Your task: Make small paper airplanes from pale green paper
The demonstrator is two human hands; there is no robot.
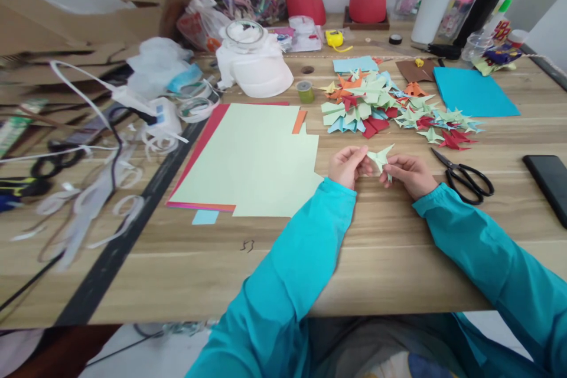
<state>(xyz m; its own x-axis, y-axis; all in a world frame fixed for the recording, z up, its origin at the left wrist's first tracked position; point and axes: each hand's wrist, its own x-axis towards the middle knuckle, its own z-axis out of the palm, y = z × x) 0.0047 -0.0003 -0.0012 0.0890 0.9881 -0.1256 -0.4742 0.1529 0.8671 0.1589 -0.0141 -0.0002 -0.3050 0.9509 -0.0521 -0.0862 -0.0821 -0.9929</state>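
A small pale green folded paper figure (380, 159) is held between both hands just above the wooden table (381, 260). My left hand (348, 166) pinches its left side with closed fingers. My right hand (410, 174) pinches its right and lower part, fingers also closed. Both arms wear teal sleeves. Behind the hands lies a pile of several folded paper figures (376, 107) in green, red, orange and blue. A stack of paper sheets, pale green on top (252, 156), lies to the left of my left hand.
Black scissors (465, 176) lie right of my right hand, a dark phone (549, 180) at the right edge. A blue sheet (472, 91), a paper towel roll (434, 3), a green thread spool (305, 91) and a white container (252, 65) stand further back. Ribbons, cables and cardboard crowd the left.
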